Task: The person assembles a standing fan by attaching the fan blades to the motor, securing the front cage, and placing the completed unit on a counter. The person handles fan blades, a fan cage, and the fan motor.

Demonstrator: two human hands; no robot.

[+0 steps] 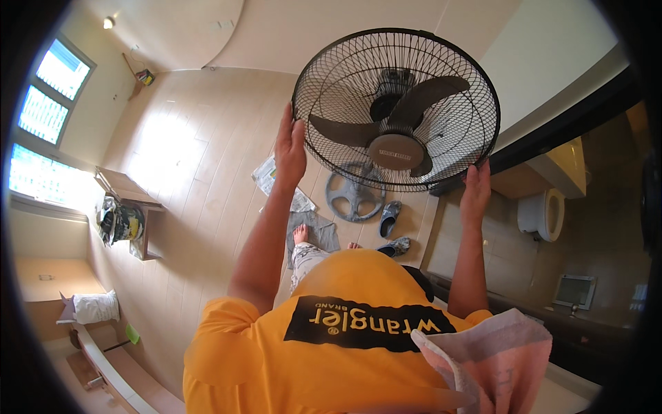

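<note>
A black pedestal fan (pixel 398 152) stands upright before me, its round wire cage tilted up toward me and dark blades showing inside. My left hand (pixel 291 148) presses against the left side of the cage rim, fingers pointing up along it. At the lower right of the rim, my right hand (pixel 476 196) grips the wire edge, with its fingertips partly hidden. Beneath the cage, the round spoked base (pixel 355 196) rests on the floor. Most of the pole between cage and base is hidden.
Newspaper (pixel 265 176) and a grey cloth (pixel 314 231) lie by my feet. A pair of shoes (pixel 389 219) sits right of the base. At right, a doorway opens onto a toilet (pixel 545 214). A wooden stool (pixel 131 193) stands at left. A pink towel (pixel 510 352) hangs over my shoulder.
</note>
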